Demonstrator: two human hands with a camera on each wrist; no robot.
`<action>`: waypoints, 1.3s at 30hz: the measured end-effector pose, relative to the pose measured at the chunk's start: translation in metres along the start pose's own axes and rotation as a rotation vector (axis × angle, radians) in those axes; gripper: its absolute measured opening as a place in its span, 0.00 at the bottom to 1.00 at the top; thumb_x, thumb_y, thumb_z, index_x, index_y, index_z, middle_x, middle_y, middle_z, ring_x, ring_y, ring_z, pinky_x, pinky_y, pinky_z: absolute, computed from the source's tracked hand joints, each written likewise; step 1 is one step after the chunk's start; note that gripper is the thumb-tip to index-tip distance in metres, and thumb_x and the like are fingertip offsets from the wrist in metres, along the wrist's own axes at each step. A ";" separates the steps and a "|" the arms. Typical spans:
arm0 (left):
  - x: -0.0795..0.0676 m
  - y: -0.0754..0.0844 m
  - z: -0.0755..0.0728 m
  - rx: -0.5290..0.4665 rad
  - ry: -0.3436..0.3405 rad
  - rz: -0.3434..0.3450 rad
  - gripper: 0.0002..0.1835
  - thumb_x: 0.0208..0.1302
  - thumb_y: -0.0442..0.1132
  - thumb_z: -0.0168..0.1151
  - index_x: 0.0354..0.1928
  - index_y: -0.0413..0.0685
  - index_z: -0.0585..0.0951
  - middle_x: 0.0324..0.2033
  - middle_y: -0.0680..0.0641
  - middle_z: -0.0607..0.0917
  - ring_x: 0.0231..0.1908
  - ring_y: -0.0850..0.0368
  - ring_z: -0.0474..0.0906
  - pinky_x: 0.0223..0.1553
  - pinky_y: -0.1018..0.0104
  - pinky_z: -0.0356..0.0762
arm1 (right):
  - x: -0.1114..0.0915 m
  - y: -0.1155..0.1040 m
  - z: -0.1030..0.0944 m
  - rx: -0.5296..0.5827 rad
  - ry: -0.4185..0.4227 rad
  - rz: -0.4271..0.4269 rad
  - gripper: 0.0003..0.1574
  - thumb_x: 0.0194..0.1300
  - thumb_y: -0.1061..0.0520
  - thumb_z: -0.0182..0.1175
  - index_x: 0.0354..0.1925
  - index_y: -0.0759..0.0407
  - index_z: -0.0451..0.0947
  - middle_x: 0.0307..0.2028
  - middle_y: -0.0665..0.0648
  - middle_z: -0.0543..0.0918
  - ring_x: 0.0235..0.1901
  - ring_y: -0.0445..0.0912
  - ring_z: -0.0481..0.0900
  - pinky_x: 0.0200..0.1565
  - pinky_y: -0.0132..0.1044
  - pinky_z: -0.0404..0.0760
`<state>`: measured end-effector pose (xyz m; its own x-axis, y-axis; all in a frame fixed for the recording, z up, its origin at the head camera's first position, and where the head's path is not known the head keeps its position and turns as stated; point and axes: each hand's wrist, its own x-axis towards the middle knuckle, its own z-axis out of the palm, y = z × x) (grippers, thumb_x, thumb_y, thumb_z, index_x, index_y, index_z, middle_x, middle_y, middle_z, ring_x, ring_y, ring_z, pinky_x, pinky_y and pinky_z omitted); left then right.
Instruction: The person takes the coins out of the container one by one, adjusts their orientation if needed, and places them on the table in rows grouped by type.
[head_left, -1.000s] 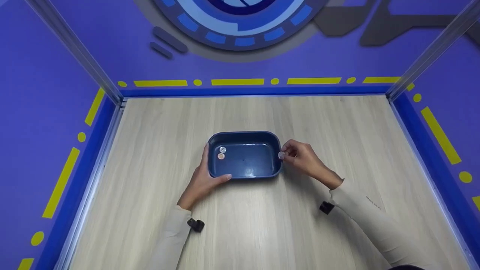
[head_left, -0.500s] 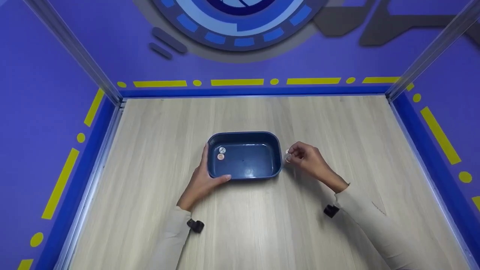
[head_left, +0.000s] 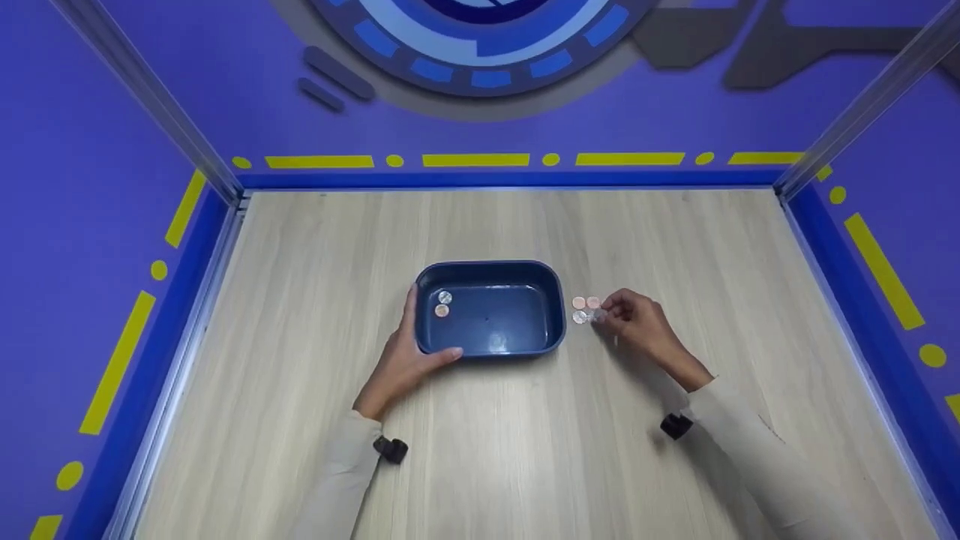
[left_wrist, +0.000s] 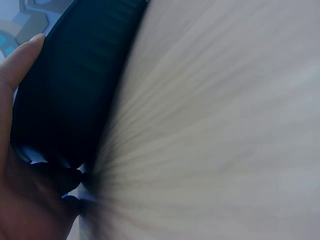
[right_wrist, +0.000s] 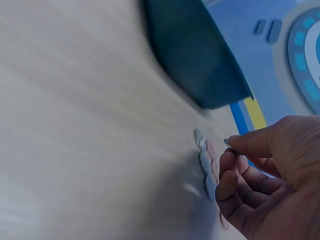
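A dark blue plastic box (head_left: pixel 487 352) stands on the table in the head view. Inside, near its left end, lie a silver coin (head_left: pixel 445 298) and a copper coin (head_left: pixel 442 310). My left hand (head_left: pixel 405 360) holds the box's left end, thumb along the front rim; the left wrist view shows that thumb (left_wrist: pixel 25 55) against the box wall (left_wrist: pixel 70 90). Right of the box, my right hand (head_left: pixel 637 322) pinches a coin (right_wrist: pixel 227 143), seen nearly edge-on in the right wrist view. Under its fingertips lie copper coins (head_left: pixel 578 303) and silver coins (head_left: pixel 580 317), partly hidden by the hand.
The pale wooden tabletop (head_left: pixel 337 262) is bounded by blue-purple panels (head_left: pixel 480 135) with yellow marks at the back and both sides. Metal rails (head_left: pixel 180 405) run along its edges. Each sleeve carries a small black device (head_left: pixel 391 450) at the wrist.
My right hand has moved right from the box's right rim, still pinching a coin, and uncovered the copper and silver coins on the table. My left hand and the box stay put.
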<state>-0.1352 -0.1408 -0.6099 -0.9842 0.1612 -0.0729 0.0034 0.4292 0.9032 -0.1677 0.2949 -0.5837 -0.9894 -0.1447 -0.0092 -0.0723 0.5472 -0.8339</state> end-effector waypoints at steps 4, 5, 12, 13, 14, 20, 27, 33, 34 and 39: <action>0.000 0.000 0.000 0.005 0.002 0.003 0.77 0.53 0.66 0.85 0.91 0.63 0.38 0.87 0.40 0.55 0.81 0.37 0.61 0.78 0.35 0.61 | -0.002 0.007 -0.006 0.018 0.009 0.026 0.08 0.72 0.70 0.69 0.48 0.72 0.83 0.37 0.64 0.88 0.31 0.46 0.82 0.29 0.30 0.80; 0.000 0.000 0.000 0.005 0.001 0.004 0.77 0.53 0.66 0.85 0.91 0.63 0.38 0.87 0.40 0.55 0.81 0.37 0.61 0.78 0.35 0.61 | -0.003 0.009 -0.008 0.020 0.014 0.033 0.08 0.72 0.70 0.69 0.48 0.72 0.83 0.37 0.64 0.88 0.31 0.46 0.82 0.29 0.30 0.80; -0.001 0.000 -0.001 -0.003 0.001 -0.004 0.77 0.54 0.65 0.86 0.91 0.64 0.38 0.87 0.41 0.55 0.81 0.38 0.61 0.78 0.35 0.60 | -0.006 0.020 -0.014 0.013 0.026 0.059 0.09 0.74 0.68 0.69 0.50 0.72 0.82 0.39 0.65 0.87 0.31 0.46 0.82 0.28 0.30 0.80; -0.001 0.001 -0.001 -0.004 0.003 -0.008 0.77 0.54 0.64 0.86 0.91 0.64 0.38 0.87 0.41 0.55 0.81 0.38 0.61 0.78 0.35 0.60 | -0.006 0.022 -0.015 0.012 0.029 0.066 0.09 0.74 0.68 0.69 0.50 0.71 0.83 0.39 0.65 0.87 0.31 0.45 0.82 0.28 0.30 0.80; -0.001 0.001 -0.002 -0.005 0.003 -0.006 0.77 0.54 0.64 0.86 0.91 0.64 0.38 0.87 0.41 0.55 0.81 0.38 0.61 0.78 0.35 0.60 | -0.007 0.023 -0.015 0.010 0.030 0.072 0.09 0.75 0.68 0.69 0.50 0.71 0.83 0.39 0.65 0.87 0.30 0.46 0.81 0.28 0.30 0.80; 0.000 0.001 -0.001 -0.008 0.002 -0.005 0.76 0.55 0.64 0.84 0.91 0.64 0.38 0.87 0.40 0.55 0.80 0.35 0.63 0.77 0.33 0.63 | -0.008 0.030 -0.018 -0.056 0.040 0.064 0.09 0.78 0.64 0.68 0.51 0.69 0.83 0.40 0.63 0.88 0.34 0.46 0.83 0.31 0.30 0.82; 0.000 0.001 0.000 -0.002 0.007 -0.012 0.77 0.53 0.66 0.85 0.91 0.66 0.38 0.87 0.39 0.57 0.79 0.35 0.65 0.76 0.34 0.64 | -0.008 0.032 -0.018 -0.098 0.057 0.058 0.09 0.77 0.65 0.68 0.51 0.68 0.83 0.42 0.62 0.88 0.38 0.50 0.84 0.33 0.29 0.81; 0.000 0.001 0.000 -0.005 0.004 -0.009 0.77 0.53 0.66 0.85 0.91 0.68 0.37 0.86 0.39 0.57 0.79 0.36 0.65 0.76 0.35 0.64 | -0.009 0.033 -0.015 -0.164 0.088 0.050 0.09 0.76 0.65 0.68 0.51 0.68 0.83 0.42 0.61 0.87 0.40 0.50 0.81 0.36 0.27 0.77; 0.000 0.001 0.000 -0.005 0.003 -0.010 0.77 0.53 0.66 0.85 0.91 0.68 0.37 0.86 0.39 0.57 0.79 0.36 0.64 0.77 0.35 0.63 | -0.009 0.033 -0.015 -0.171 0.093 0.051 0.09 0.76 0.65 0.68 0.51 0.68 0.83 0.42 0.61 0.87 0.40 0.50 0.81 0.37 0.27 0.76; 0.000 0.000 0.000 -0.005 0.000 -0.017 0.77 0.53 0.66 0.85 0.91 0.70 0.37 0.87 0.41 0.55 0.81 0.37 0.62 0.78 0.34 0.61 | -0.009 0.034 -0.013 -0.185 0.108 0.043 0.09 0.74 0.67 0.69 0.50 0.68 0.84 0.42 0.62 0.87 0.41 0.50 0.81 0.39 0.26 0.75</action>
<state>-0.1348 -0.1410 -0.6097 -0.9842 0.1539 -0.0878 -0.0139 0.4272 0.9040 -0.1626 0.3259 -0.6048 -0.9991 -0.0343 0.0246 -0.0415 0.6947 -0.7181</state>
